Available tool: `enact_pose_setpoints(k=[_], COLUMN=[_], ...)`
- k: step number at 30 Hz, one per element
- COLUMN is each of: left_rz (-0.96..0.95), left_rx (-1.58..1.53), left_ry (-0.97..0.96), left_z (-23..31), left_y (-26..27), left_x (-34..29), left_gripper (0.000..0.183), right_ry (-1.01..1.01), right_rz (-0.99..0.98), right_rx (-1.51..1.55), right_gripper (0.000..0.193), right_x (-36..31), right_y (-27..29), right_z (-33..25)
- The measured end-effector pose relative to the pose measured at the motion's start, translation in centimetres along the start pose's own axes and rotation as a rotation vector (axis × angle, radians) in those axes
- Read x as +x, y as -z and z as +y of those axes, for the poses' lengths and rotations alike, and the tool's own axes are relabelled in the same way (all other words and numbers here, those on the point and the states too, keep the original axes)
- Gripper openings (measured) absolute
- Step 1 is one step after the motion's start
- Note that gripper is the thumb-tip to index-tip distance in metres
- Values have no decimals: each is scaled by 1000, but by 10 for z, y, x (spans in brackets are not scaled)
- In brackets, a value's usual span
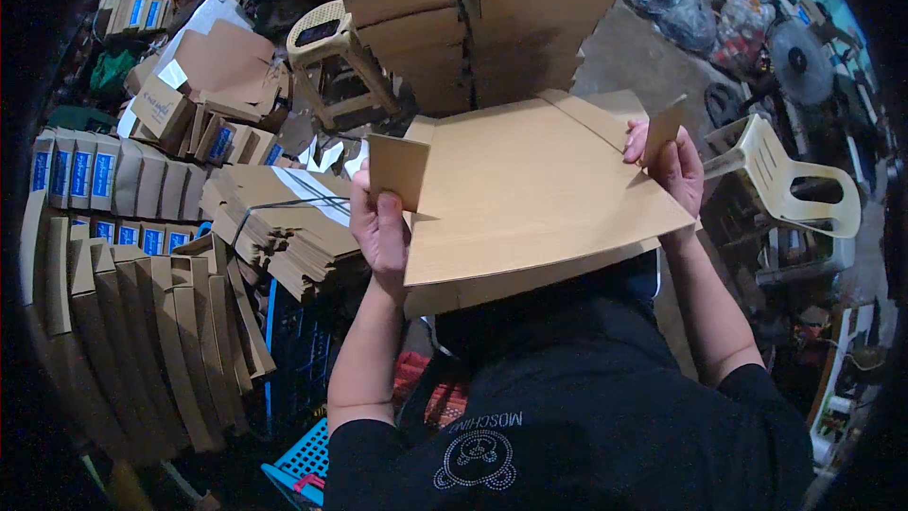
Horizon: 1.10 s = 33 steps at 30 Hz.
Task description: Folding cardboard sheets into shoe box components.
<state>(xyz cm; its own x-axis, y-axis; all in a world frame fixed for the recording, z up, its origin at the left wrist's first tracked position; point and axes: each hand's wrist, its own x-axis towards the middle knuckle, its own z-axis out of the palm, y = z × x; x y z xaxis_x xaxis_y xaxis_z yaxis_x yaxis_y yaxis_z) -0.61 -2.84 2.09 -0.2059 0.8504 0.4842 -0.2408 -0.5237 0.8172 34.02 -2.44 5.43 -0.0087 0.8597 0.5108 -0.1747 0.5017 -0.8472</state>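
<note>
A flat brown cardboard box blank (530,194) lies before my body, its front edge folded down toward me. At its left side my left hand (380,227) pinches an upturned flap (399,170) between thumb and fingers. My right hand (670,166) grips another raised flap (664,131) on the right side. Along the far edge the sheet shows a creased strip (591,128). What supports the cardboard from below is hidden.
Tall cardboard stacks (525,28) rise just beyond. Left are a strapped bundle of cardboard (284,218), folded boxes (151,322) and a stool (331,47) with a phone. A plastic chair (790,185) and a fan (799,61) stand right. A blue basket (301,462) is low left.
</note>
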Motion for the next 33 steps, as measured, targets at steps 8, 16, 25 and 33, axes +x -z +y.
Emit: enact_pose_setpoints(k=[8,16,25,33], left_rz=[10,-554,-881,-768], left_rx=[-77,517,852,731], left_ry=[13,-83,-391,-221], left_z=[8,16,-14,0], left_y=[-18,-6,-8,-3], left_x=[7,16,-5,2], left_gripper=[34,26,26,29], right_ry=[-47,127,269,156], right_rz=[222,-365,-730,-926], right_rx=[-106,-628,-1019,-1112], right_gripper=[30,31,44,78], right_x=[-1,9,-29,-26], right_y=[11,19,36,50], right_z=[6,-11,13,-13])
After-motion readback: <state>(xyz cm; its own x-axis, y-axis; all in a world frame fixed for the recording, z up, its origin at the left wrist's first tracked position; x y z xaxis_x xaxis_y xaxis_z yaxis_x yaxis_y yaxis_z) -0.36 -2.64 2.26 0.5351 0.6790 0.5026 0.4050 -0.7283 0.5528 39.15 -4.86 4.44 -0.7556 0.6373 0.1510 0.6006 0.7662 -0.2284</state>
